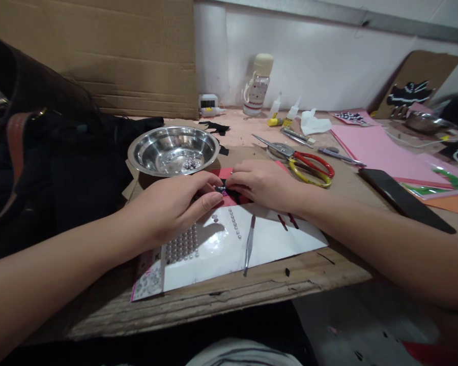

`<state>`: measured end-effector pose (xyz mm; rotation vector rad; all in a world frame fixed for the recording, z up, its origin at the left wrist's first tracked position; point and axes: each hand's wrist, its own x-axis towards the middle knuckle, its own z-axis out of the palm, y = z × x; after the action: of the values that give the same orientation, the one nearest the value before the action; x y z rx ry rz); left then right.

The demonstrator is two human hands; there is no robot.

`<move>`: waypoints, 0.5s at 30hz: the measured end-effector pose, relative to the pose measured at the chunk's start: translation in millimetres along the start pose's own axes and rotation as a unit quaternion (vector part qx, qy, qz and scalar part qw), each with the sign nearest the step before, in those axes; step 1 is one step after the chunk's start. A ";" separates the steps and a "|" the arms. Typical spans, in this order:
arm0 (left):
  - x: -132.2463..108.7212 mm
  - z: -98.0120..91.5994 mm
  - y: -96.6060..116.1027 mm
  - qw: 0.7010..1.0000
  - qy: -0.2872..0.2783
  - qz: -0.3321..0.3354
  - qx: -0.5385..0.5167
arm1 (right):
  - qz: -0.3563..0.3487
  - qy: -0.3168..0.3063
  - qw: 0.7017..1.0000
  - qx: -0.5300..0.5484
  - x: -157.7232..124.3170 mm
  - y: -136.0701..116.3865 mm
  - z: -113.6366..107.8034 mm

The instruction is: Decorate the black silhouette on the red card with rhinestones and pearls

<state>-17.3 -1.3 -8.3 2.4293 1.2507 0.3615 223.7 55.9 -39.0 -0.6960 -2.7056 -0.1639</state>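
Note:
My left hand and my right hand meet over red paper. Between their fingertips is a small black piece decorated with pale pearls and purple-pink beads. My left thumb and fingers close on its left side, while the curled fingers of my right hand press its right side; they hide much of it. Just below lies a white sheet bearing rows of stick-on pearls and a single line of pearls. Metal tweezers rest on this sheet, tips hard to make out.
Behind my left hand stands a steel bowl with some beads inside. Red-and-yellow-handled scissors lie past my right hand. Glue bottles and a drink bottle stand at the back. A dark phone-like slab and pink sheets are at right.

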 end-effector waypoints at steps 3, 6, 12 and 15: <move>-0.3 0.3 0.5 1.000 0.000 -0.002 0.008 | -0.001 -0.019 1.000 0.001 0.0 -0.8 -3.7; -1.0 0.5 0.8 1.000 0.003 0.001 0.013 | 0.015 -0.026 0.999 0.011 -1.5 -3.3 -9.2; -0.1 1.9 -6.1 1.000 0.026 0.000 -0.014 | 0.041 -0.037 0.998 0.028 -4.1 -6.3 -15.6; 1.0 2.8 -10.9 1.000 0.023 0.012 0.009 | 0.055 -0.051 0.997 0.026 -3.0 -6.8 -14.4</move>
<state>-23.5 4.7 -15.7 2.4659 1.2503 0.4177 227.1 45.8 -26.8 -0.8582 -2.7480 -0.0301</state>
